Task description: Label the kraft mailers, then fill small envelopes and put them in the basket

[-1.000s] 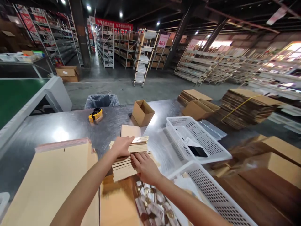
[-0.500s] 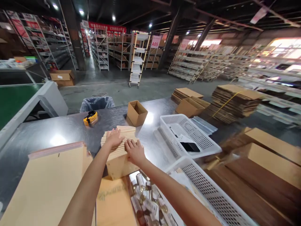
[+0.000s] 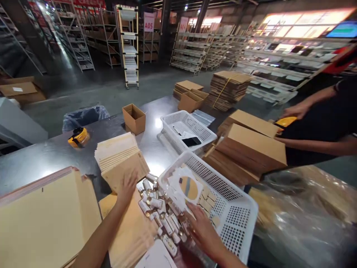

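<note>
Step in hand, as judged: the stack of cardboard mailers, found to the left of the near white basket, is being steadied on one side while the other side turns to the loose goods. The left hand lies against the stack's near face, fingers extended and not closed around it. The right hand is at the near basket's left side, close to the small white cylinders heaped just left of that basket; its fingers are loosely spread, but its underside is hidden — whether it holds anything cannot be told. The next move, in this inspector's judgement, calls for a narrow fingertip pick that leaves neighbouring cylinders and the white sheets inside the near basket undisturbed, with the left palm keeping the stack from slumping. Differences from the frame half a second ago: both hands were then on the stack; the right has since left it for the basket side. The view has swung right — a co-worker's hand with a yellow tool now shows, well right of the near basket.
</note>
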`<state>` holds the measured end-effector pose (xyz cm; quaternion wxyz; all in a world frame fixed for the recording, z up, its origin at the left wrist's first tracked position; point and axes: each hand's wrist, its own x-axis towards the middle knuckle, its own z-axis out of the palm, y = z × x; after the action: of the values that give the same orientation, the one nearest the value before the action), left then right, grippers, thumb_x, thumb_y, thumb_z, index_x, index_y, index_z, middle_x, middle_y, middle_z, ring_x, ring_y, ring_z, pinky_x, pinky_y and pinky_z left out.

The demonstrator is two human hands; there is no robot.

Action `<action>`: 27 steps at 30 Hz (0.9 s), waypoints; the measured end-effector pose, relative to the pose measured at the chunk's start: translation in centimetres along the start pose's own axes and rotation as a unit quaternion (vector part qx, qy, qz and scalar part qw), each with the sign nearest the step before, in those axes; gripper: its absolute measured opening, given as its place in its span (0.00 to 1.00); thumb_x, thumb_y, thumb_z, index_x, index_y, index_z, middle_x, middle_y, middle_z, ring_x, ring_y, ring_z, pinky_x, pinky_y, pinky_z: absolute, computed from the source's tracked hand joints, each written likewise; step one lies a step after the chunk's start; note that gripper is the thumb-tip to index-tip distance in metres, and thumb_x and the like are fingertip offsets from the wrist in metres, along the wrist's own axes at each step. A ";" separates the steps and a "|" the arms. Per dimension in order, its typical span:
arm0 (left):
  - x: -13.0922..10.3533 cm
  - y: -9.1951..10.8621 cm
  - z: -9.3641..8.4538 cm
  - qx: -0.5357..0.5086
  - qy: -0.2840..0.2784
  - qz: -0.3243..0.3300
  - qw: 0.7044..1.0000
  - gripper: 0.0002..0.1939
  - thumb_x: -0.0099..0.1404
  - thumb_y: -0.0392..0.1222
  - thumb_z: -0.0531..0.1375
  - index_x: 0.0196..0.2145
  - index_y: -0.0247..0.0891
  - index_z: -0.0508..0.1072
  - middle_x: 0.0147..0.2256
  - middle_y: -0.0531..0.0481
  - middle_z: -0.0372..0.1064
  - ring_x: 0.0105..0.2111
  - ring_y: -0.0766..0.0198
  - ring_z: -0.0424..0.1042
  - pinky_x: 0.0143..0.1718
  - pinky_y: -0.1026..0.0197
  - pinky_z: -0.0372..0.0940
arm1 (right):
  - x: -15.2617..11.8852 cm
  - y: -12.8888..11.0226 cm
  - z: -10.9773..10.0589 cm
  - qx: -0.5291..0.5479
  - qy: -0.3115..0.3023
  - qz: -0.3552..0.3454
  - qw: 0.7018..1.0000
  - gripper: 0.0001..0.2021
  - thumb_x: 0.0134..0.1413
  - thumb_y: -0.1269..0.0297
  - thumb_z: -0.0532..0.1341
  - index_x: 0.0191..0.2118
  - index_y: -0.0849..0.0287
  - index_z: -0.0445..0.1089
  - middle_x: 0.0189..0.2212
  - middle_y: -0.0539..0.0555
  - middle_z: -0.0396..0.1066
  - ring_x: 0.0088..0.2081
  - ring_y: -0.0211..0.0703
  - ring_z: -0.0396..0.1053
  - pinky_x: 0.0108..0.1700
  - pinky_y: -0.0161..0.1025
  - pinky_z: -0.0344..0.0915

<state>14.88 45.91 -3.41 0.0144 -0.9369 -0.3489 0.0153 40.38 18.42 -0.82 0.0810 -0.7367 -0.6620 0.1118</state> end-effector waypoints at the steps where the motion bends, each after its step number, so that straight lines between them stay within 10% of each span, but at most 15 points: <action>1: -0.1 0.3 0.5 0.003 -0.012 0.001 1.000 0.32 0.66 0.30 0.48 0.66 0.46 0.59 0.70 0.46 0.42 0.70 0.47 0.39 0.67 0.28 0.30 | -3.0 1.2 0.7 0.003 0.004 0.025 1.000 0.23 0.54 0.68 0.56 0.56 0.50 0.69 0.66 0.62 0.57 0.66 0.61 0.55 0.64 0.65 0.54; 6: 0.8 1.4 -0.1 0.038 -0.023 -0.027 0.999 0.27 0.67 0.31 0.47 0.62 0.38 0.65 0.70 0.40 0.46 0.70 0.45 0.42 0.68 0.32 0.30 | -10.7 3.4 2.1 0.025 -0.044 0.140 0.989 0.26 0.53 0.64 0.57 0.59 0.47 0.68 0.60 0.61 0.66 0.61 0.62 0.64 0.59 0.62 0.62; 15: 0.9 6.9 -3.4 -0.001 -0.054 -0.120 0.991 0.22 0.65 0.35 0.52 0.56 0.33 0.70 0.66 0.33 0.56 0.64 0.39 0.57 0.61 0.36 0.55 | -9.3 2.4 0.3 -0.059 -0.139 0.196 0.969 0.27 0.59 0.77 0.46 0.61 0.56 0.65 0.42 0.62 0.78 0.41 0.55 0.76 0.46 0.48 0.67; 20: -8.0 10.7 -2.9 -0.080 -0.029 -0.133 0.987 0.22 0.69 0.40 0.48 0.56 0.36 0.70 0.65 0.34 0.57 0.65 0.48 0.58 0.62 0.45 0.58 | -10.9 2.9 0.0 -0.036 -0.147 0.189 0.970 0.22 0.65 0.66 0.48 0.62 0.57 0.63 0.42 0.61 0.77 0.40 0.55 0.75 0.42 0.46 0.66; 27: -24.7 19.7 2.4 -0.129 -0.096 -0.210 0.964 0.26 0.64 0.44 0.54 0.59 0.41 0.67 0.66 0.39 0.55 0.67 0.46 0.54 0.64 0.42 0.56 | -7.7 4.3 -2.4 0.095 -0.067 0.153 0.981 0.17 0.68 0.64 0.48 0.55 0.60 0.68 0.54 0.60 0.70 0.55 0.46 0.68 0.55 0.40 0.62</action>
<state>9.00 14.87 -6.13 -0.1373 -0.8304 -0.5369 0.0568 44.38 10.36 0.73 0.0875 -0.8090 -0.5318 0.2346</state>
